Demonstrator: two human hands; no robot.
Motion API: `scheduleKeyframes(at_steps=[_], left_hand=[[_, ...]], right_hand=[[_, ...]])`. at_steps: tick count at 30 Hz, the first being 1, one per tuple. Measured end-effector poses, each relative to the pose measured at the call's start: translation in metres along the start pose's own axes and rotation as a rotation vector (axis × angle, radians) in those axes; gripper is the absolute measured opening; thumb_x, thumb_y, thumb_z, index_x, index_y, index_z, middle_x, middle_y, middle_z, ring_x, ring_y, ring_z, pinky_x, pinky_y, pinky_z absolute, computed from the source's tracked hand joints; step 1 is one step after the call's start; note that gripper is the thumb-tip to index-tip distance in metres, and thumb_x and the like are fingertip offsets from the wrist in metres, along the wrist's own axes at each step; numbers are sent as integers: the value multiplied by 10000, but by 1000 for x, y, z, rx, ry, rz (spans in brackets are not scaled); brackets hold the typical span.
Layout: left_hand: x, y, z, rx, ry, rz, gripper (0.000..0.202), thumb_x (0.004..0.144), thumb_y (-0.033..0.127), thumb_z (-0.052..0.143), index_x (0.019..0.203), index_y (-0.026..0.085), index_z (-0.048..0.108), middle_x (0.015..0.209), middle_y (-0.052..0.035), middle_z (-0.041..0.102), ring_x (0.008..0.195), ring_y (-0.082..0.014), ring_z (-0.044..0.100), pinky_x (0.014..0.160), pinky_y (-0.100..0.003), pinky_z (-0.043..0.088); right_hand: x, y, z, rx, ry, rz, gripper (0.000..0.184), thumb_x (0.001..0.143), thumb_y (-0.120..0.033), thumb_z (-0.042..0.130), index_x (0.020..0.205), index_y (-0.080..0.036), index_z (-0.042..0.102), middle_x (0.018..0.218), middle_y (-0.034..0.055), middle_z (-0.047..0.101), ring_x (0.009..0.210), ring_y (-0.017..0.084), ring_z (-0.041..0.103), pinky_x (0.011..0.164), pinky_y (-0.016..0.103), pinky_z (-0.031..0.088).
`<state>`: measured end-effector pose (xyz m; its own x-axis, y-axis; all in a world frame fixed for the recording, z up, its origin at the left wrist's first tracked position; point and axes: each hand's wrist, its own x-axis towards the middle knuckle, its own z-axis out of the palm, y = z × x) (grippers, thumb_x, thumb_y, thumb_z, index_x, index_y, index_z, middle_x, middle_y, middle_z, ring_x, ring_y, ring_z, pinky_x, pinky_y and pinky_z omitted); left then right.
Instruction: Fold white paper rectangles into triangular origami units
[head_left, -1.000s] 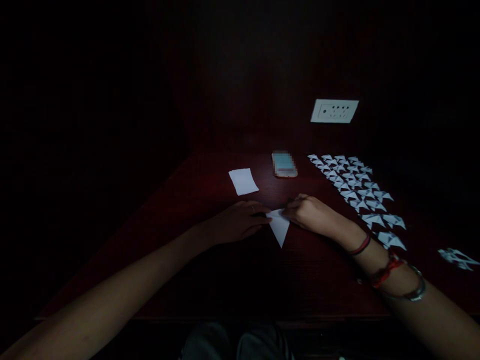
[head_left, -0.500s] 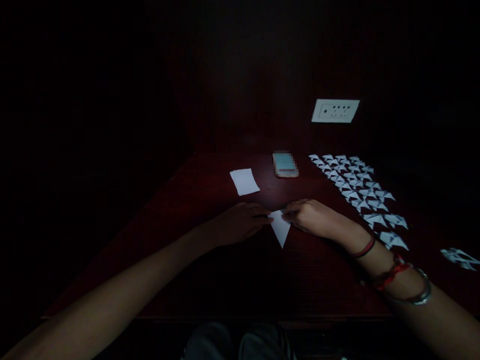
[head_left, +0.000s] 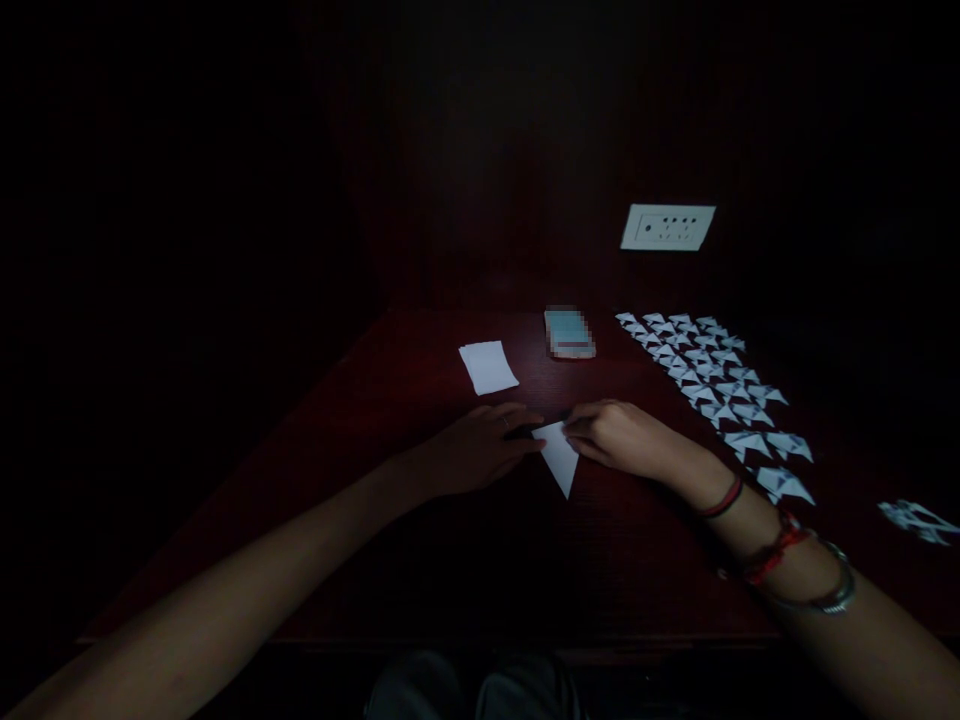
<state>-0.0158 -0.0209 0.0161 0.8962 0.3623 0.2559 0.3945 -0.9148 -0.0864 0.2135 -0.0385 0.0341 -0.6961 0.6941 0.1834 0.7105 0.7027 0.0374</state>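
Observation:
A white sheet of paper folded into a triangle [head_left: 562, 466] lies on the dark red table in front of me, its sharp point towards me. At its left corner is my left hand [head_left: 487, 443], the thumb pressing on the paper and the fingers stretched beyond its edge. Closed in a pinch, my right hand [head_left: 619, 435] holds the upper right edge; its fingertips cover part of the paper. Just beyond my hands rests a small stack of white paper sheets [head_left: 491, 367].
Several folded paper pieces [head_left: 701, 358] stand in rows on the right. Farther right lies another small group of folded pieces [head_left: 919, 521]. A blurred phone-like object [head_left: 569, 332] lies at the back, and a socket plate [head_left: 667, 228] is on the wall. The table's front edge [head_left: 420, 640] runs before my knees.
The triangle's lower point has shifted slightly right, and my left forefinger has come off the paper's edge. My right hand keeps its pinch. The whole view has shifted a little.

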Motion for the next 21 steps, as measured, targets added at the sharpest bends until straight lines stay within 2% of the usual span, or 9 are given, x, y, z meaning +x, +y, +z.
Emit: scheduleKeyframes(at_steps=[8, 14, 21], left_hand=[[0, 3, 0, -65, -48, -4, 338, 838, 199, 407, 1173, 243, 421, 1199, -15, 444, 1137, -195, 331, 934, -372, 291], [2, 2, 1, -81, -31, -18, 312, 826, 202, 427, 1135, 239, 456, 1175, -24, 461, 1060, -176, 409, 896, -348, 318], [1, 0, 3, -66, -39, -13, 322, 832, 208, 423, 1152, 243, 438, 1185, -15, 449, 1041, -176, 413, 888, -348, 314]], right_hand=[[2, 0, 6, -65, 35, -40, 228, 812, -237, 424, 949, -181, 597, 840, 64, 551, 788, 163, 516, 719, 293, 378], [2, -1, 6, -70, 50, -62, 242, 810, -222, 435, 1004, -209, 579, 836, 62, 531, 772, 151, 499, 704, 288, 374], [1, 2, 5, -84, 32, -120, 282, 808, -195, 444, 1069, -231, 547, 872, 70, 537, 799, 154, 508, 718, 299, 386]])
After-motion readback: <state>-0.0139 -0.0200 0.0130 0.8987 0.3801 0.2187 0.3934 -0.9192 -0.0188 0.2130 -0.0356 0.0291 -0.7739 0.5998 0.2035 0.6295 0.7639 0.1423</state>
